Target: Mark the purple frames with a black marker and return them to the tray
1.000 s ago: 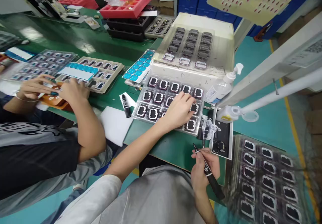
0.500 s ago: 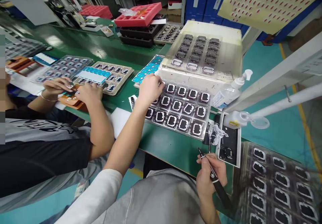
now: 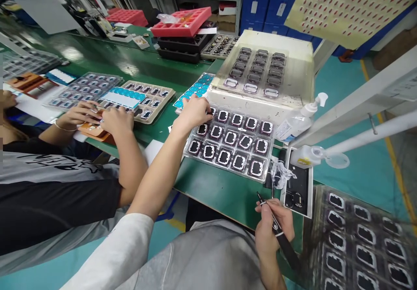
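My left hand (image 3: 194, 113) reaches over the far left corner of a clear plastic tray (image 3: 224, 169), fingertips bent together at a corner pocket. What they pinch is hidden. The tray holds rows of black parts with white frames (image 3: 231, 138). Near the table's front edge, my right hand (image 3: 273, 225) is closed around a black marker pen (image 3: 276, 225), its thin tip pointing up and away from me. Just beyond my left hand lies a sheet of blue rounded pieces (image 3: 195, 89).
Behind the tray stands a pale box (image 3: 224, 97) topped with another part tray. To the right are a pump bottle (image 3: 298, 120), a second bottle (image 3: 306, 155) and a shallow black-lined box (image 3: 301, 186). A co-worker's hands (image 3: 114, 120) work at left; another tray (image 3: 350, 238) sits lower right.
My left hand and forearm have shifted slightly left and toward me, uncovering more parts at the tray's left side. The forearm now covers most of a marker lying there. My right hand stays put.
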Demonstrator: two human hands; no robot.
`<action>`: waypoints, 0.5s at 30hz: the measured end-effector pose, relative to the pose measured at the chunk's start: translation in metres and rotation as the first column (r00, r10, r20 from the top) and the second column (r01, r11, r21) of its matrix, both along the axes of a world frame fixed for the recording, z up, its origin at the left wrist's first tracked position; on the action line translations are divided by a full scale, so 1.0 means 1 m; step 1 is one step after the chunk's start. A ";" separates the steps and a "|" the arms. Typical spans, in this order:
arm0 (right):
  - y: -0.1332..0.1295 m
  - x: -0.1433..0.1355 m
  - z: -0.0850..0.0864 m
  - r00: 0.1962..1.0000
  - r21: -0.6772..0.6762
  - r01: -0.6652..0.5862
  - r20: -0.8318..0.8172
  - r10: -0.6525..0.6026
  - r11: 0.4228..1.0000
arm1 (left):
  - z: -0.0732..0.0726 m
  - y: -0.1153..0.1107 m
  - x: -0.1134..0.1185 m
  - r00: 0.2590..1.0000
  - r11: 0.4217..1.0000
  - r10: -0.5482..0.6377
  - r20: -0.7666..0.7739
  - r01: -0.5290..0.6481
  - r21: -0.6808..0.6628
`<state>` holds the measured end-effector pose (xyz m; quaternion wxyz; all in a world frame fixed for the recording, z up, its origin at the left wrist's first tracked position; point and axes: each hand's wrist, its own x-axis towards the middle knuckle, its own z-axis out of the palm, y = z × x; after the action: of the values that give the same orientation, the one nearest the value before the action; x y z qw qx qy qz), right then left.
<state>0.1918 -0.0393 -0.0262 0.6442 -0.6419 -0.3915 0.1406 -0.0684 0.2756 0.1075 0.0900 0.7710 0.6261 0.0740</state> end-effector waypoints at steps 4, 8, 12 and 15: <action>-0.002 0.003 -0.005 1.000 -0.017 0.019 0.020 -0.018 1.000 | 0.000 -0.003 0.002 0.997 0.997 -0.063 0.045 0.061 0.042; 0.000 0.002 -0.009 1.000 -0.003 -0.004 -0.024 0.004 1.000 | 0.000 -0.029 -0.004 0.887 0.991 -0.083 0.455 0.027 0.128; -0.001 0.001 -0.002 0.999 -0.010 -0.028 -0.017 0.028 1.000 | -0.011 -0.089 -0.003 0.410 0.995 -0.091 0.907 0.071 0.068; -0.005 0.004 0.001 0.996 -0.061 -0.049 0.076 0.054 0.997 | -0.030 -0.147 0.014 -0.036 0.958 0.065 0.997 0.283 -0.052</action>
<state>0.1956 -0.0442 -0.0251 0.6053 -0.6553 -0.4284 0.1434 -0.0540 0.1287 0.0771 0.6089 0.5130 0.3112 0.5189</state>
